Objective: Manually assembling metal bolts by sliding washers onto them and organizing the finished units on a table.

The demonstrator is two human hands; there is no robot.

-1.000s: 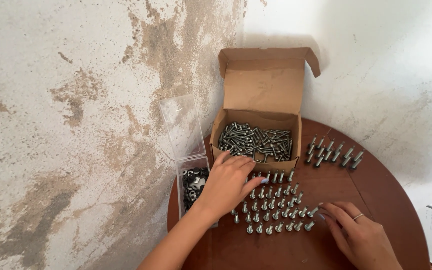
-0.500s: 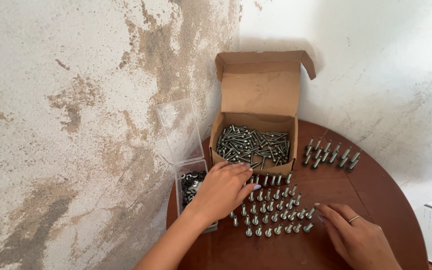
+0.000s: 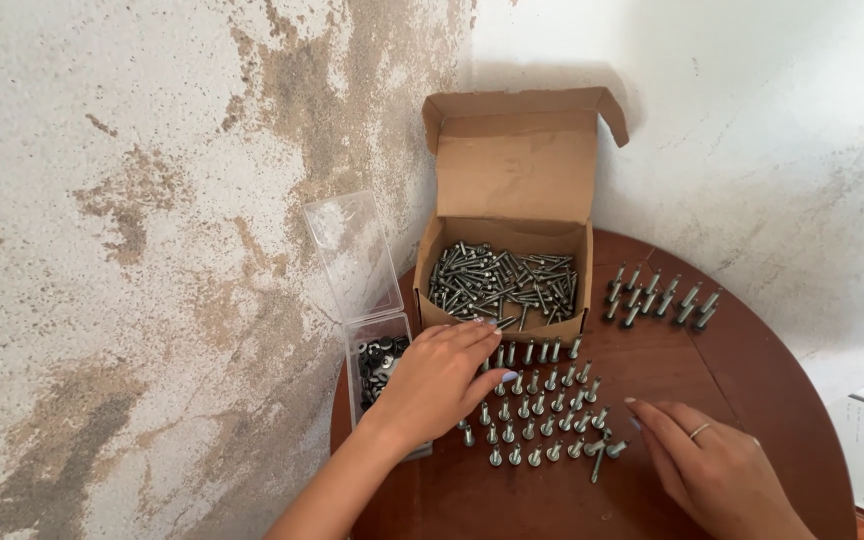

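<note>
Nearest us, our right hand lies flat and loose on the desk, fingertips just beside the bolts, holding nothing. Our left hand rests half-curled at the rows' left edge; we cannot tell whether it holds one. The rows are too many to count. Farther off: one tray, one box of bolts, and about ten more bolts.

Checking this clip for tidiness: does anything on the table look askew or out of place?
One bolt at the lower right of the grid of upright bolts lies tipped over, just off the right hand. The rest stand in rows. The wall behind is stained and patchy. Nothing looks spilled from the box.
</note>
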